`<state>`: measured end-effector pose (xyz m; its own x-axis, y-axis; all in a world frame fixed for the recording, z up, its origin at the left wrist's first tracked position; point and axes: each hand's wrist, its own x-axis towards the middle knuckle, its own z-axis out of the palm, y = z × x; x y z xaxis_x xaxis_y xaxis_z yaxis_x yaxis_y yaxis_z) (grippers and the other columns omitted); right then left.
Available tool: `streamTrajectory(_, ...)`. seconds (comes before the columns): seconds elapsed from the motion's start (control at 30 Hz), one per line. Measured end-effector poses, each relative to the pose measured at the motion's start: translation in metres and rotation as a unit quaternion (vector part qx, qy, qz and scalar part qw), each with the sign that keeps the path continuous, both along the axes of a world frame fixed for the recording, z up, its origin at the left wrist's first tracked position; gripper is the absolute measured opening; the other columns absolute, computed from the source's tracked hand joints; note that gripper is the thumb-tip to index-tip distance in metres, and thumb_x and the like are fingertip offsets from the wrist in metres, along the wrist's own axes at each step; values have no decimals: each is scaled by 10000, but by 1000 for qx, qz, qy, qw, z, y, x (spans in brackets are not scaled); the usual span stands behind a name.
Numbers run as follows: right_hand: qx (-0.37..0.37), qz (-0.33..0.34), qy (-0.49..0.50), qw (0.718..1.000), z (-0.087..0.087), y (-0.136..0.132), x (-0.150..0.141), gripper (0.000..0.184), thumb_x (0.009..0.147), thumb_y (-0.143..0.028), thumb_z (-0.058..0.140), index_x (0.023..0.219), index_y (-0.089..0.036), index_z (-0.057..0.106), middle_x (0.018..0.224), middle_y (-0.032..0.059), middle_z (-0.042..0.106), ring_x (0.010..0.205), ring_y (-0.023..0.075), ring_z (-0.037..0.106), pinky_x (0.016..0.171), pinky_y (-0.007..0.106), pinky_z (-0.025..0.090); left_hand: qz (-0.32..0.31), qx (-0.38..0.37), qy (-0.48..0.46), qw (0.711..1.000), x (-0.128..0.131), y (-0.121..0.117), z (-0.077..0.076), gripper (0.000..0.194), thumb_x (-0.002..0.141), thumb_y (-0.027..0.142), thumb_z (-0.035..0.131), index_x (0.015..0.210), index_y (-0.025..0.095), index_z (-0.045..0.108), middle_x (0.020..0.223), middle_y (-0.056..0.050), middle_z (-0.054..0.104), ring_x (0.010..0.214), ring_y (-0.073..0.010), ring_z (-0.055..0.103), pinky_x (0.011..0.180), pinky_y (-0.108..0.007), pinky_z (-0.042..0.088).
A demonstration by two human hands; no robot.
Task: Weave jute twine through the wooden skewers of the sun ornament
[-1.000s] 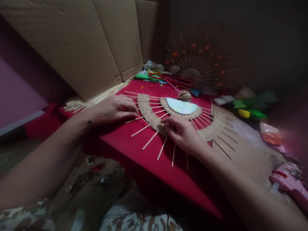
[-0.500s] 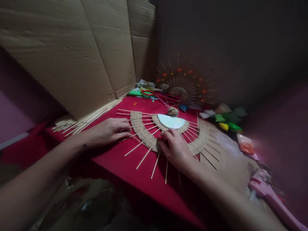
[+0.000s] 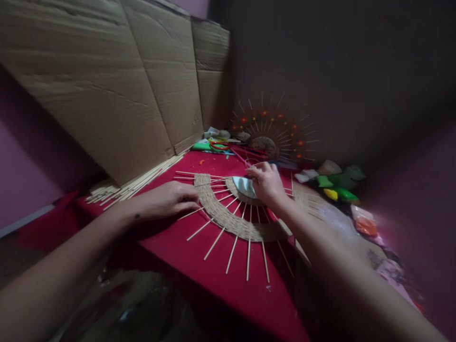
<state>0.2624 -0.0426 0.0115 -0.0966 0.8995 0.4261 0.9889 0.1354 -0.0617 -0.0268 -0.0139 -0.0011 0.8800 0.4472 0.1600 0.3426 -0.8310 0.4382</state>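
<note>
A half-round woven piece of thin sticks (image 3: 234, 254) and a twine band (image 3: 221, 213) lies on the red cloth. Its centre is a pale blue half-disc (image 3: 241, 184) edged with twine. My left hand (image 3: 178, 197) is closed at the left end of the band, thumb and fingers pinching its outer edge by a stick. Over the half-disc, my right hand (image 3: 266, 183) has its fingers pinched together at the twine. A thin twine strand (image 3: 217, 182) stretches across the sticks between the hands. The right hand hides part of the half-disc and the place of the twine ball.
Loose sticks (image 3: 142, 183) lie along a standing cardboard sheet (image 3: 160, 90) at left. Behind are red-handled scissors (image 3: 219, 145) and a flowered stick fan (image 3: 263, 114). Coloured packets (image 3: 344, 194) line the right side. The red table's front edge (image 3: 213, 285) is near me.
My right hand has moved up and away from the lower band to the half-disc, uncovering the band's lower middle. My left hand stays at the left edge. The view has shifted slightly.
</note>
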Motion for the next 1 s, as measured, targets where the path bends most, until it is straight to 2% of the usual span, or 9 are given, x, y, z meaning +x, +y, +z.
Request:
streamTrajectory(0.1,-30,58,-37,997,-4,21,-10,338,869,-159,481,1062,-265,737,1271,92,595,1152,303,433,905,448,370,1,-4,-3,1000,0,-1,-3,192,946,316,488,933,203,643,874,-5,672,773,-108,590,721,-194,416)
streamTrajectory(0.17,-62,82,-32,994,-7,28,-21,335,887,-179,468,1103,-234,717,1205,99,648,1125,288,479,930,447,354,1,17,-18,1000,-1,-3,-5,188,948,299,486,945,201,647,869,-9,673,768,-110,585,720,-205,414)
streamTrajectory(0.27,-101,109,-26,989,-9,33,-35,294,876,-180,491,1068,-206,713,1042,69,716,992,224,575,957,389,344,16,108,-58,992,-1,-8,-8,193,949,277,483,936,189,654,840,-24,664,754,-125,562,728,-237,406)
streamTrajectory(0.33,-102,102,-26,989,-10,36,-37,256,873,-169,485,982,-185,717,982,66,721,919,195,600,898,328,376,33,170,-76,982,0,-10,-10,205,950,260,474,898,175,653,816,-37,650,737,-136,540,723,-260,399)
streamTrajectory(0.43,-88,66,-27,994,-14,40,-34,259,893,-150,431,940,-138,685,956,107,705,877,200,601,772,291,398,35,212,-84,973,2,-12,-11,223,950,233,462,832,156,635,784,-47,630,724,-144,528,722,-274,402)
streamTrajectory(0.63,-48,20,-46,998,-21,48,-14,310,905,-106,357,1047,-158,628,995,125,677,892,230,569,717,312,384,14,201,-93,975,4,-12,-14,195,953,220,460,891,166,637,785,-33,631,711,-130,545,700,-248,424)
streamTrajectory(0.83,-13,-30,-87,996,-6,51,23,297,906,-143,408,936,-148,703,1054,176,631,1069,307,485,886,422,352,15,160,-102,982,3,-12,-15,201,951,244,472,838,167,620,749,-16,612,671,-110,551,651,-213,430)
streamTrajectory(0.93,13,-98,-75,992,-3,46,19,274,881,-139,441,876,-152,715,1022,185,620,1034,322,502,831,439,373,16,154,-100,983,3,-12,-14,209,952,238,465,831,160,616,738,-15,608,666,-104,557,646,-200,431)
streamTrajectory(1.0,21,-91,-8,996,-3,37,3,264,843,-94,452,927,-156,695,980,158,639,922,275,548,761,387,397,19,144,-99,985,3,-12,-15,194,949,234,471,852,158,620,754,-15,618,661,-98,562,640,-192,429)
